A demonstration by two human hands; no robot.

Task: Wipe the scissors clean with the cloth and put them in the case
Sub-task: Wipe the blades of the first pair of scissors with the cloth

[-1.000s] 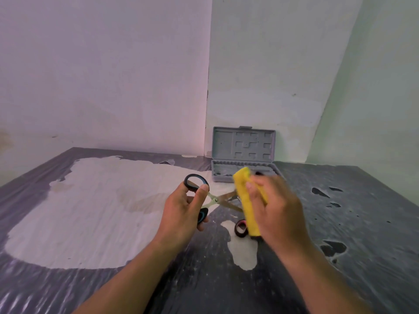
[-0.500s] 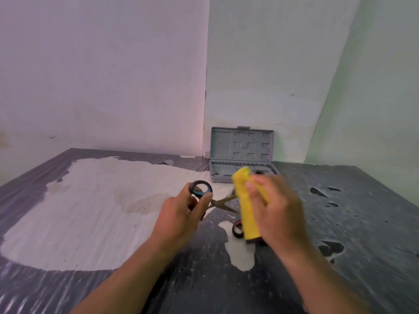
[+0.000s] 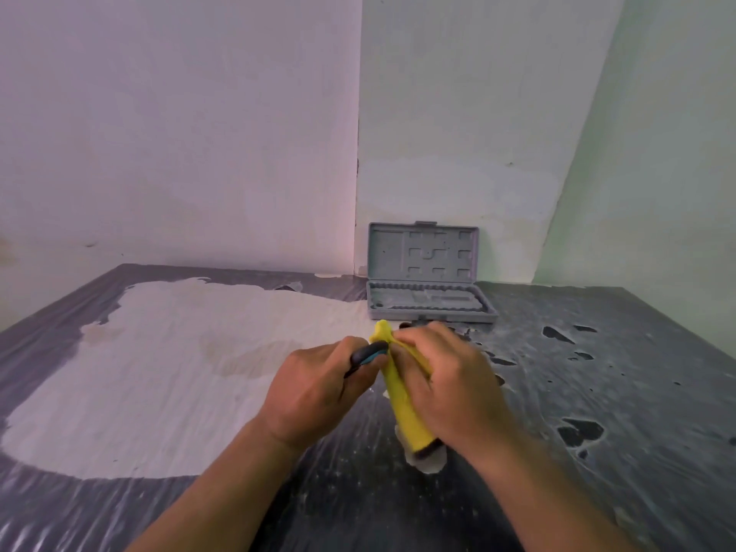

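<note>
Gripping the scissors (image 3: 368,352) by the dark handle with my left hand (image 3: 314,396), fingers curled round it; only the handle loop with its teal inner edge shows, just in front of the case (image 3: 428,290). Blades are hidden, wrapped inside the cloth (image 3: 402,404). My right hand (image 3: 450,388) pinches the yellow cloth, fingers and thumb folded over it and closed around where the blades would be. Both hands sit close together, knuckles nearly touching, held over the table (image 3: 597,452) a little nearer to me than the case.

Cloth runs as a long folded strip from just in front of the case toward me, its lower end poking out below my right palm, dark edge at that tip. I cannot tell if the cloth's lower end touches the table.

Case is grey plastic, open, lid standing upright against the wall (image 3: 458,133), tray part lying flat. Nothing large visible in the tray; its slots are too small to read.

Table surface is dark with a big pale worn patch (image 3: 159,372) to the left of the case and small dark chips (image 3: 579,432) to the right of it. Right hand slightly blurred.
</note>
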